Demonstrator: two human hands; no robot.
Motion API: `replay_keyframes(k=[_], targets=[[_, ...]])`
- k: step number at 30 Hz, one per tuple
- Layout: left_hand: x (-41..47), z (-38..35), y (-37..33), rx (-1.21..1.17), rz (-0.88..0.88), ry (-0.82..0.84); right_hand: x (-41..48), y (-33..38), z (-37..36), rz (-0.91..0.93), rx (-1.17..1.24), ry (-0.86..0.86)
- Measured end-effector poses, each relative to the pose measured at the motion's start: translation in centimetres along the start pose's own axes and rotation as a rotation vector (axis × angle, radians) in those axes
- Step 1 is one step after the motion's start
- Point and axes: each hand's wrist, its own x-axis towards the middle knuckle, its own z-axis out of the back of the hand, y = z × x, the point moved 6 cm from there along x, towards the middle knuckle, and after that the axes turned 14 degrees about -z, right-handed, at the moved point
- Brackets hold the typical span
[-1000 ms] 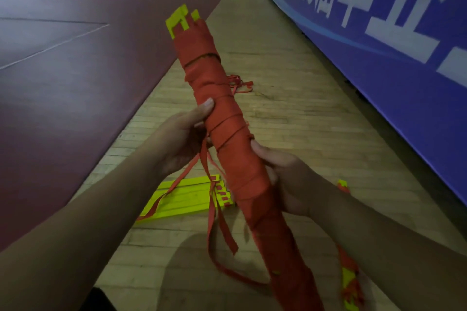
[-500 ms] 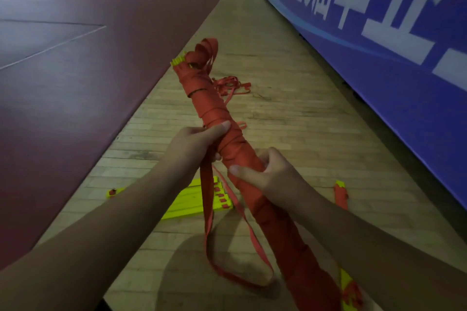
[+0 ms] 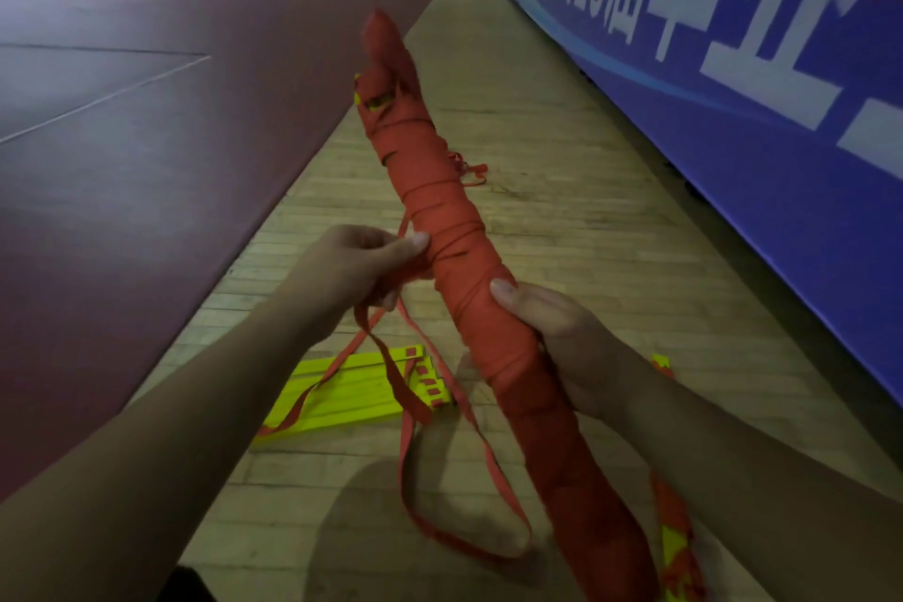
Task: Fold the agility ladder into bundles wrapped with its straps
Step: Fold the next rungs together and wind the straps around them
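A long bundle of ladder rungs (image 3: 454,230), wound all over in red strap, slants from the bottom right up to the centre top; a little yellow shows near its upper end. My right hand (image 3: 552,337) grips the bundle around its middle. My left hand (image 3: 361,266) pinches the loose red strap (image 3: 430,469) against the bundle's left side. The strap's free length hangs down and loops on the floor.
A flat stack of yellow rungs (image 3: 361,389) lies on the wooden floor strip below my hands. More red strap (image 3: 466,171) lies farther along the wood, and another red and yellow bundle (image 3: 679,547) sits at the bottom right. A blue banner wall (image 3: 733,137) runs along the right; dark red court mat (image 3: 146,161) lies to the left.
The bundle has turned and lifted, its upper end now higher and fully covered in red. My left hand moved from resting its thumb on the wrap to pinching the strap beside it.
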Motion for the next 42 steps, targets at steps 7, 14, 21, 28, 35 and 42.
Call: replay_keyframes(k=[7, 14, 21, 28, 35, 42], targets=[[-1.1, -3.6, 2.2, 0.122, 0.1, 0.001, 0.2, -0.8, 0.1, 0.105, -0.419, -0.415], [-1.1, -3.3, 3.3, -0.427, 0.18, -0.132, 0.6, 0.0, 0.2, 0.055, -0.183, -0.238], [-0.3, -3.1, 1.4, -0.631, 0.066, 0.023, -0.4, -1.4, -1.5, -0.244, 0.06, 0.309], [-0.8, -1.9, 1.4, -0.02, 0.048, 0.123, -0.1, 0.4, 1.2, 0.046, -0.026, -0.092], [-1.6, -5.4, 2.7, 0.04, 0.057, -0.035, -0.4, -0.3, 1.2, 0.202, -0.441, -0.494], [-0.9, -3.9, 2.6, -0.325, 0.12, -0.135, 0.3, 0.4, 0.9, 0.18, -0.073, -0.198]])
